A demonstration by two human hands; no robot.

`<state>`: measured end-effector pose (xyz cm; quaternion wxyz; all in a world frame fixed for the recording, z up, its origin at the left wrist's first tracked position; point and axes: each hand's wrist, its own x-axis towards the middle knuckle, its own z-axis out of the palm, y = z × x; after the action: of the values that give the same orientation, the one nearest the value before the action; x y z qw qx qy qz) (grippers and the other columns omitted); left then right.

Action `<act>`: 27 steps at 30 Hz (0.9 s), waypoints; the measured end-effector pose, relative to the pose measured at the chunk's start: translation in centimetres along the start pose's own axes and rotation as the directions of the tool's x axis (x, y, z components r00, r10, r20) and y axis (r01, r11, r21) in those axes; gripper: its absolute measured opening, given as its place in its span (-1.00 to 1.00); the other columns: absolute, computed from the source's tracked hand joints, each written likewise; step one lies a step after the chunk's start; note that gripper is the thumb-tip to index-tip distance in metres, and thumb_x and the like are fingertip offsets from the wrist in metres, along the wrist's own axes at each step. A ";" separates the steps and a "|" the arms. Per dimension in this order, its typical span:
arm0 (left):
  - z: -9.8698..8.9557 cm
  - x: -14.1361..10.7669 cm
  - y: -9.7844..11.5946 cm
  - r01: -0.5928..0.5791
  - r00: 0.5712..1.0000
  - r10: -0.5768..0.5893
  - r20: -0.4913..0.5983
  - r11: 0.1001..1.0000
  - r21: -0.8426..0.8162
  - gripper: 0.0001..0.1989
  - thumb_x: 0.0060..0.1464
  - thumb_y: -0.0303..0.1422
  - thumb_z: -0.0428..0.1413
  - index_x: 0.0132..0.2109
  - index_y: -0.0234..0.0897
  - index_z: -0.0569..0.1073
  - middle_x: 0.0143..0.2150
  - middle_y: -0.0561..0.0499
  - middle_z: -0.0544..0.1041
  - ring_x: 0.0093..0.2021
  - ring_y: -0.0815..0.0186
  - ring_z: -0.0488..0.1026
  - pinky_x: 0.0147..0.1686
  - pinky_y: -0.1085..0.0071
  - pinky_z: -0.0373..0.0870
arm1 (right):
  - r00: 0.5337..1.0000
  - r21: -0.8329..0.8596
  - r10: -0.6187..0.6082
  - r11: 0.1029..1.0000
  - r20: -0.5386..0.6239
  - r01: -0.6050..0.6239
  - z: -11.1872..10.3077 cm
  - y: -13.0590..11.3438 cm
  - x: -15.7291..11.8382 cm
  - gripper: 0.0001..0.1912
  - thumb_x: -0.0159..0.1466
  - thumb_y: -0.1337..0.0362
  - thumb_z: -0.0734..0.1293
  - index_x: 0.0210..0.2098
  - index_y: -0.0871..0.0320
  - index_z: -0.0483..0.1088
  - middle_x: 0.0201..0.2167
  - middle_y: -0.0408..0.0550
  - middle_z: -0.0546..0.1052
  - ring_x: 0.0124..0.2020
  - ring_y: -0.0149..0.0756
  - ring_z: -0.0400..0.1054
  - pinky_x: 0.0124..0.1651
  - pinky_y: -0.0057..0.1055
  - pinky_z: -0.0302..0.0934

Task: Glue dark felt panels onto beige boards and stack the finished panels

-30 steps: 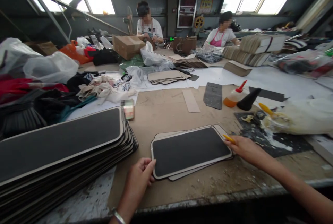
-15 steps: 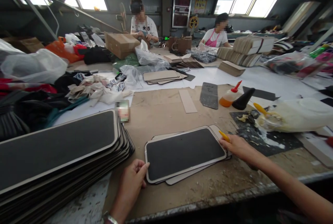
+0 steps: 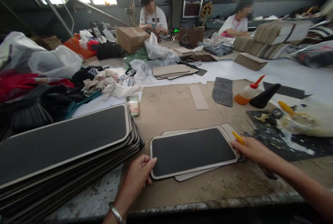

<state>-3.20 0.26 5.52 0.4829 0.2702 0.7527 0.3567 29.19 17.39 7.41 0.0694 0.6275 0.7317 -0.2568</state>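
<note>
A dark rounded panel (image 3: 194,153) with a pale border lies on several similar pale pieces (image 3: 194,172), which stick out askew at its far, right and near edges. My left hand (image 3: 140,172) pinches its left edge, thumb on top and fingers curled at the side. At the right edge is my right hand (image 3: 251,149), its fingers closed around a tool with a yellow handle (image 3: 238,138) and touching the panel's border. The tool's working end is hidden. To the left stands a tall stack of longer dark panels (image 3: 65,140) with pale borders.
Glue-smeared dark sheet (image 3: 273,140) at right carries a pale tub (image 3: 307,121) with a yellow-handled brush (image 3: 286,108). Behind it stand a red-tipped bottle (image 3: 244,94) and a black cone-shaped object (image 3: 265,96). Cloth scraps (image 3: 104,83) lie left; two people sit across the table.
The view has swung slightly left and down, so the scene sits farther right. Both hands keep their places at the panel's two ends, and the yellow handle stays in my right hand.
</note>
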 end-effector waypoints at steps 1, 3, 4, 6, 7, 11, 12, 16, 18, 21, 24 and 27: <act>0.0 0.0 0.0 0.002 1.000 -0.002 0.004 1.000 0.005 -0.58 -0.32 0.05 0.02 -0.52 -0.26 0.28 -0.80 0.18 0.24 -0.81 0.49 0.13 -0.78 0.58 -0.10 | 1.000 0.033 -0.015 0.999 0.012 0.015 0.0 -0.1 -0.1 -0.66 0.23 0.19 0.11 -0.63 0.14 0.22 -0.63 -0.07 0.39 -0.54 -0.31 0.29 -0.44 -0.44 0.11; 0.1 0.1 0.0 0.014 1.000 -0.014 0.009 1.000 0.011 -0.56 -0.35 0.07 0.03 -0.53 -0.26 0.28 -0.79 0.19 0.25 -0.81 0.48 0.17 -0.78 0.58 -0.09 | 0.999 0.085 -0.055 0.995 -0.002 0.055 0.1 -0.4 -0.4 -0.69 0.23 0.22 0.11 -0.61 0.14 0.20 -0.62 -0.10 0.38 -0.54 -0.35 0.28 -0.44 -0.47 0.11; 0.1 0.1 0.1 0.021 1.000 -0.021 0.013 1.000 0.013 -0.55 -0.37 0.08 0.03 -0.54 -0.26 0.27 -0.79 0.18 0.26 -0.82 0.48 0.16 -0.78 0.58 -0.09 | 0.998 0.096 -0.064 0.993 -0.016 0.065 0.1 -0.5 -0.5 -0.71 0.23 0.23 0.12 -0.60 0.14 0.19 -0.61 -0.11 0.37 -0.54 -0.36 0.27 -0.44 -0.49 0.11; 0.1 0.0 0.2 0.026 0.999 -0.026 0.027 0.999 0.019 -0.53 -0.38 0.10 0.03 -0.55 -0.25 0.26 -0.80 0.18 0.27 -0.83 0.51 0.12 -0.78 0.58 -0.10 | 0.999 0.107 -0.036 0.993 -0.013 0.038 0.1 -0.6 -0.6 -0.74 0.24 0.25 0.12 -0.57 0.15 0.19 -0.59 -0.12 0.38 -0.56 -0.39 0.27 -0.47 -0.50 0.11; 0.1 0.0 0.3 0.026 0.999 -0.027 0.032 0.999 0.024 -0.53 -0.39 0.10 0.03 -0.56 -0.25 0.25 -0.80 0.17 0.26 -0.84 0.52 0.09 -0.78 0.58 -0.12 | 1.000 0.116 -0.005 0.993 0.004 0.004 0.2 -0.7 -0.7 -0.74 0.25 0.25 0.11 -0.55 0.15 0.18 -0.60 -0.13 0.37 -0.59 -0.41 0.26 -0.50 -0.51 0.10; 0.2 -0.1 0.5 0.031 0.999 -0.032 0.035 0.999 0.041 -0.53 -0.41 0.12 0.01 -0.59 -0.24 0.22 -0.83 0.16 0.26 -0.86 0.54 0.05 -0.78 0.58 -0.15 | 0.989 0.190 0.120 0.972 0.088 -0.135 0.4 -0.8 -1.0 -0.75 0.28 0.22 0.09 -0.51 0.14 0.15 -0.70 -0.19 0.30 -0.69 -0.44 0.21 -0.62 -0.54 0.04; 0.2 -0.1 0.5 0.035 0.999 -0.036 0.031 0.998 0.043 -0.52 -0.42 0.12 0.01 -0.59 -0.23 0.22 -0.83 0.16 0.26 -0.86 0.54 0.04 -0.78 0.58 -0.16 | 0.987 0.227 0.129 0.963 0.092 -0.147 0.5 -0.8 -1.0 -0.75 0.27 0.20 0.10 -0.51 0.14 0.15 -0.73 -0.21 0.27 -0.71 -0.45 0.19 -0.63 -0.55 0.02; 0.2 0.1 0.5 0.037 0.998 -0.038 0.041 0.999 0.038 -0.54 -0.39 0.10 0.01 -0.58 -0.22 0.18 -0.81 0.18 0.26 -0.86 0.55 0.03 -0.78 0.58 -0.16 | 0.992 0.412 0.110 0.902 0.068 -0.128 1.1 -0.7 -1.1 -0.69 0.18 0.07 0.20 -0.55 0.14 0.14 -0.78 -0.27 0.19 -0.74 -0.50 0.09 -0.66 -0.56 -0.06; 0.2 0.1 0.5 0.030 0.998 -0.031 0.047 0.999 0.034 -0.55 -0.39 0.09 0.02 -0.57 -0.22 0.17 -0.80 0.20 0.25 -0.86 0.54 0.05 -0.78 0.59 -0.16 | 0.992 0.478 0.106 0.869 0.071 -0.127 1.5 -0.6 -0.8 -0.63 0.10 -0.02 0.24 -0.58 0.14 0.15 -0.78 -0.29 0.15 -0.73 -0.51 0.03 -0.66 -0.54 -0.10; 0.3 0.1 0.4 0.018 0.999 -0.019 0.035 0.999 0.027 -0.56 -0.39 0.08 0.02 -0.57 -0.22 0.16 -0.77 0.20 0.24 -0.84 0.52 0.09 -0.78 0.59 -0.17 | 0.996 0.542 0.077 0.836 0.046 -0.089 2.1 -0.4 -0.5 -0.55 -0.05 -0.13 0.28 -0.60 0.13 0.15 -0.75 -0.28 0.14 -0.70 -0.51 0.00 -0.64 -0.52 -0.11; 0.6 0.2 -0.1 -0.054 0.998 0.054 0.007 0.998 -0.030 -0.57 -0.37 0.07 0.03 -0.58 -0.21 0.16 -0.71 0.21 0.20 -0.79 0.51 0.10 -0.80 0.57 -0.09 | 0.999 0.521 0.030 0.853 -0.020 -0.015 2.3 0.3 -0.8 -0.50 -0.12 -0.20 0.27 -0.64 0.12 0.13 -0.71 -0.21 0.18 -0.66 -0.46 0.04 -0.60 -0.46 -0.04; 1.1 0.0 -0.7 -0.174 0.984 0.172 -0.057 0.984 -0.031 -0.63 -0.23 0.01 0.00 -0.56 -0.21 0.16 -0.63 0.18 0.18 -0.69 0.48 0.11 -0.74 0.54 0.02 | 0.990 0.415 0.000 0.908 -0.141 0.059 2.0 1.0 -1.5 -0.48 -0.10 -0.23 0.23 -0.72 0.10 0.10 -0.71 -0.10 0.23 -0.62 -0.35 0.13 -0.52 -0.37 0.09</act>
<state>-2.23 0.09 4.67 0.4346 0.3160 0.7326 0.4179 29.99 15.20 6.10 -0.1213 0.6330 0.6720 -0.3647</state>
